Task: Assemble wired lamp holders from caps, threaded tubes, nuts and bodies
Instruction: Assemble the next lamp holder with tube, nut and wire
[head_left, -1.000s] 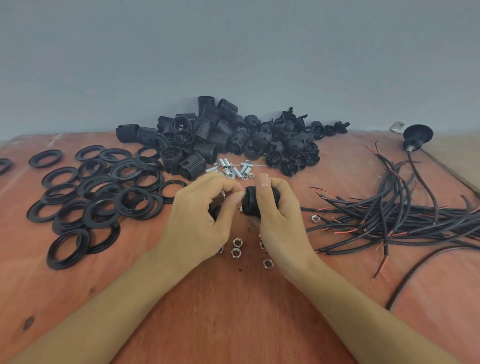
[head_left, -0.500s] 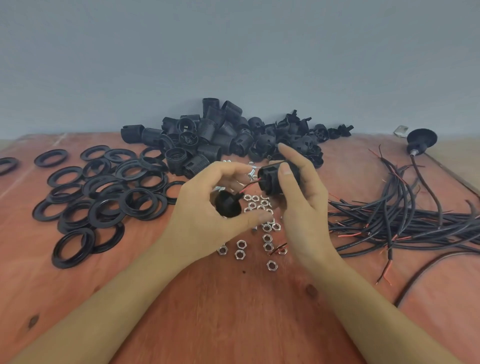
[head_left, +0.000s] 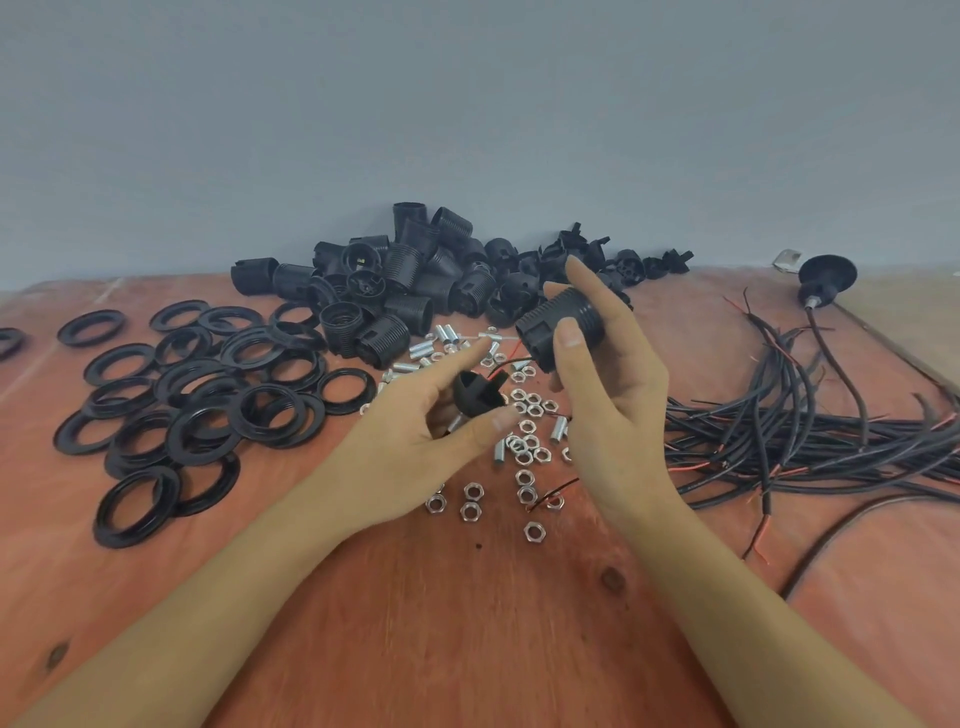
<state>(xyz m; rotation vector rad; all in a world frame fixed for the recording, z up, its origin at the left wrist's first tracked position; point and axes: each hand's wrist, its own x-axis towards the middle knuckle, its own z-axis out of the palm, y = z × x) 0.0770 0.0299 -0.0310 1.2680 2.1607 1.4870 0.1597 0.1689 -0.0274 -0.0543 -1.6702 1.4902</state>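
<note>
Far left of the frame there's a big scatter of flat black rings (head_left: 197, 410) lying on the reddish wooden table (head_left: 467, 623), lots of them overlapping. Upper centre, back against the grey wall, sits a heap of black threaded bodies (head_left: 395, 291), and just in front of it a handful of short silver threaded tubes (head_left: 441, 338).

Centre of the frame: the left hand (head_left: 410, 441) is up off the table, pinching a small black cap (head_left: 475, 397) between thumb and forefinger. The forefinger runs out past the top of the cap and the thumb tucks under it. Can't really tell what the other fingers are doing behind it. A thin red and black wire pair (head_left: 506, 364) runs from the cap to the piece in the other hand.

Below and between the hands, loose silver nuts (head_left: 524, 452) are spread over the wood, with a few more tubes mixed in.

Just right of centre, the right hand (head_left: 608, 405) holds one ribbed black body (head_left: 558, 327) in the air, a bit higher than the cap and close to it but not joined. The thumb is pressed on the near side and the fingers stand fairly straight behind it.

Right side: a messy bundle of wires (head_left: 805, 431) with red ends showing here and there. Upper right corner, one wired black dome piece (head_left: 826, 275) sits on its own by the wall.
</note>
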